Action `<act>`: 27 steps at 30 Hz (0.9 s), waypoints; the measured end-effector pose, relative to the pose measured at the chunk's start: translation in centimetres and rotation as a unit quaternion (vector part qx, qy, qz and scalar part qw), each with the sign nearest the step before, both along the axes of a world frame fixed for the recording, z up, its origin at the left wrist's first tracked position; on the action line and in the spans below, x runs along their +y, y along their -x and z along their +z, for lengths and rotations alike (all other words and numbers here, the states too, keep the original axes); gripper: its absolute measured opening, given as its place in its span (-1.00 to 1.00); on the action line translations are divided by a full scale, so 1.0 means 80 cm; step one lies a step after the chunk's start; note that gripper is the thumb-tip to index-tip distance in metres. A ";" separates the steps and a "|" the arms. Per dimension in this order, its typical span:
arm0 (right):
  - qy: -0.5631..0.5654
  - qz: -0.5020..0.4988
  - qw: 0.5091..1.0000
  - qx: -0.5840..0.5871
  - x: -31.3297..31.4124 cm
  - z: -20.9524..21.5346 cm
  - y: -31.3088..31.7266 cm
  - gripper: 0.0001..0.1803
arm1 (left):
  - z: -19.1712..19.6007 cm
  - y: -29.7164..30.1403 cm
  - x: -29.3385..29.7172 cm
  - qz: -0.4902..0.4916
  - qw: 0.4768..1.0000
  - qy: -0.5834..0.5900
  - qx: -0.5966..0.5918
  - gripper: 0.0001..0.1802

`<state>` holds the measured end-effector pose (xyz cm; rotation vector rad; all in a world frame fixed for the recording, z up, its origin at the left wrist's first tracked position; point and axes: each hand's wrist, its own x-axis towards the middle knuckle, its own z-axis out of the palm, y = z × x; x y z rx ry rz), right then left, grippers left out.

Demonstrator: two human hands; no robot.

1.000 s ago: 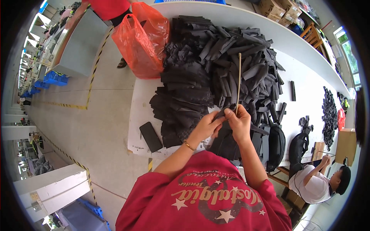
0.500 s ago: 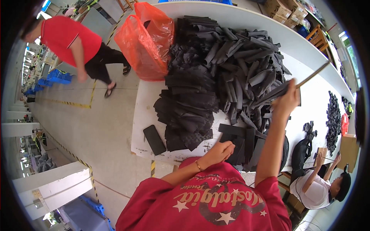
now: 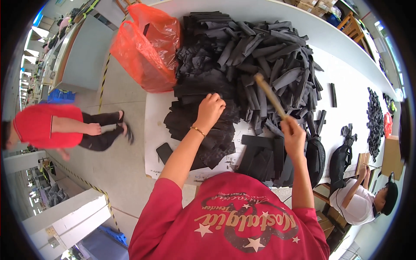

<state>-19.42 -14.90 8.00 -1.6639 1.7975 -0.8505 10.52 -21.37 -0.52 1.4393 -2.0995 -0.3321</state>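
Observation:
My left hand is on the layered stack of flat black fabric pieces, its fingers curled down and closed; whatever lies under the fingertips is hidden. In my right hand is a wooden stick, held by its lower end and slanting up to the left. The stick's upper end is over a loose heap of curled black strips, slightly blurred. Flat black pieces lie at the table's near edge, between my forearms. A dark phone rests left of the stack, partly behind my left forearm.
An orange-red plastic bag stands at the table's far left. Black mesh bags sit at the right. A person in a red shirt walks on the floor to the left; another person in white sits farther right along the table.
My left hand has moved from near my chest forward onto the black stack. My right hand has come nearer and left, swinging the stick leftward. The person in red has moved closer along the left.

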 end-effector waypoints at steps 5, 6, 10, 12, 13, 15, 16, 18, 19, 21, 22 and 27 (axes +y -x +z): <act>0.066 0.144 0.979 0.125 0.016 -0.006 0.012 -0.79 | 0.010 -0.015 -0.001 -0.033 0.997 -0.020 0.063 -0.94; 0.066 0.142 0.980 0.125 0.017 -0.006 0.014 -0.79 | 0.017 -0.015 0.000 -0.035 0.997 -0.020 0.063 -0.94; 0.059 0.195 0.962 0.181 0.015 -0.005 0.011 -0.81 | 0.042 -0.018 0.009 -0.029 0.994 -0.039 0.103 -0.93; 0.055 0.211 0.956 0.194 0.013 -0.005 0.007 -0.81 | 0.050 -0.019 0.015 -0.036 0.991 -0.057 0.112 -0.89; 0.064 0.222 0.954 0.194 0.011 -0.009 0.004 -0.81 | 0.053 -0.018 0.017 -0.033 0.992 -0.055 0.111 -0.89; 0.074 0.231 0.950 0.195 0.010 -0.017 -0.007 -0.82 | 0.057 -0.009 0.020 -0.076 0.993 0.001 0.092 -0.93; 0.079 0.235 0.954 0.171 0.009 -0.020 -0.019 -0.80 | 0.059 -0.001 0.025 -0.086 0.992 0.007 0.094 -0.94; 0.060 0.239 0.964 0.096 0.008 -0.026 -0.046 -0.74 | 0.083 0.029 0.044 -0.108 0.990 -0.005 0.087 -0.93; 0.048 0.229 0.971 0.038 0.012 -0.033 -0.059 -0.71 | 0.087 0.044 0.054 -0.114 0.991 0.031 0.070 -0.92; -0.004 0.207 0.975 -0.086 0.022 -0.047 -0.077 -0.67 | 0.105 0.052 0.069 -0.019 0.985 0.133 0.105 -0.76; -0.044 0.193 0.969 -0.151 0.028 -0.049 -0.081 -0.66 | 0.107 0.052 0.073 0.059 0.969 0.190 0.148 -0.67; -0.079 0.174 0.966 -0.172 0.071 -0.062 -0.124 -0.70 | 0.045 0.055 0.106 0.128 0.397 -0.279 0.865 -0.59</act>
